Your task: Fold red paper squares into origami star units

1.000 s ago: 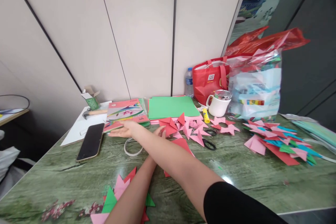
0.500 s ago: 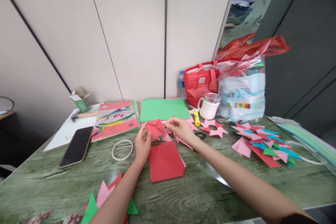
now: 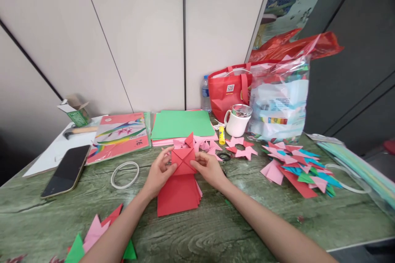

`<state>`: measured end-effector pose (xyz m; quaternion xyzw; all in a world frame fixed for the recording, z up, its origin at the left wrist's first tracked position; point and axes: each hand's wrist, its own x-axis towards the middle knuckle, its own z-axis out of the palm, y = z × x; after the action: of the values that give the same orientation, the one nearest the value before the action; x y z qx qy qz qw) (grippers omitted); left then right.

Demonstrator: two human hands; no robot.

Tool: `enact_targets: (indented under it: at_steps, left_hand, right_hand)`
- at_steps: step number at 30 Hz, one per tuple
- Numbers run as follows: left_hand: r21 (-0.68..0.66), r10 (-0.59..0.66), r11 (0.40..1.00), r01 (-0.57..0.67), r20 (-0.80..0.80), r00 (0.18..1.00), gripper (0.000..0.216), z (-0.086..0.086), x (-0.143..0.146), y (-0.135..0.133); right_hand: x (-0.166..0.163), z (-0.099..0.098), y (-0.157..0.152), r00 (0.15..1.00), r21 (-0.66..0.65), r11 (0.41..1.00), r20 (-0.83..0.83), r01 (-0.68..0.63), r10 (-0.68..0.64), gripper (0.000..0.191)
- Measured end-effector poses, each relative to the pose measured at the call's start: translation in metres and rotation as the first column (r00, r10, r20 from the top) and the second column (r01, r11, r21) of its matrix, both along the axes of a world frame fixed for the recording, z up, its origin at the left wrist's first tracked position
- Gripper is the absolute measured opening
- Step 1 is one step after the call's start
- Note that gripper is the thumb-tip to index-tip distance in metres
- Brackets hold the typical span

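Between my two hands is a folded red paper (image 3: 182, 160), with crossing crease lines and a pointed flap standing up at its top. My left hand (image 3: 159, 171) pinches its left edge, thumb in front. On the right edge, my right hand (image 3: 210, 168) pinches it the same way. Just below lies a stack of red paper squares (image 3: 177, 197), its upper edge hidden by the held piece. Behind my fingers are pink folded paper pieces (image 3: 210, 146), partly covered.
Green paper sheets (image 3: 181, 125), a glue stick (image 3: 221, 135) and a white mug (image 3: 238, 121) stand behind. Left are a phone (image 3: 66, 171), a white ring (image 3: 125, 175) and a hammer (image 3: 80, 130). Right are folded paper stars (image 3: 304, 164). Another folded piece (image 3: 96, 232) lies near my left forearm.
My right hand has come onto the red paper's right edge, where it was apart before. The paper now faces me squarely, with a flap raised at the top. The view has shifted.
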<state>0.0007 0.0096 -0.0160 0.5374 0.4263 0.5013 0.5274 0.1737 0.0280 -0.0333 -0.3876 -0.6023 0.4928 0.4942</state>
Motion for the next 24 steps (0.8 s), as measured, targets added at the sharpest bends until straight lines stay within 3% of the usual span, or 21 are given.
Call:
enact_targets:
  at_steps: [3, 6, 10, 12, 17, 24]
  left_hand:
    - [-0.046, 0.047, 0.998, -0.046, 0.032, 0.998, 0.044, -0.005, -0.001, 0.002]
    - [-0.093, 0.074, 0.993, -0.072, 0.02, 0.997, 0.039, -0.008, -0.002, 0.003]
    - [-0.048, 0.079, 0.996, -0.081, -0.043, 0.996, 0.031, -0.011, -0.004, 0.004]
    - [-0.017, 0.084, 0.996, -0.085, -0.051, 0.995, 0.031, -0.012, -0.005, 0.004]
    - [-0.057, 0.005, 0.998, -0.009, -0.063, 0.998, 0.032, -0.009, -0.005, 0.001]
    - [-0.141, -0.037, 0.989, 0.04, 0.023, 0.999, 0.03, -0.003, 0.0, -0.004]
  right_hand:
    - [-0.003, 0.0, -0.004, 0.999, 0.001, 1.0, 0.041, -0.004, 0.004, 0.014]
    - [-0.009, 0.0, -0.009, 0.998, -0.052, 0.997, 0.031, -0.058, 0.059, 0.021]
    - [-0.015, -0.002, -0.012, 0.999, -0.094, 0.995, -0.045, -0.033, 0.029, 0.036]
    - [-0.016, -0.003, -0.013, 0.999, -0.103, 0.995, -0.033, -0.014, 0.011, 0.033]
    - [-0.014, -0.001, -0.013, 0.999, 0.013, 1.0, 0.041, 0.0, -0.001, 0.023]
    - [-0.014, -0.002, -0.012, 0.997, -0.02, 0.997, 0.013, 0.078, -0.078, 0.032]
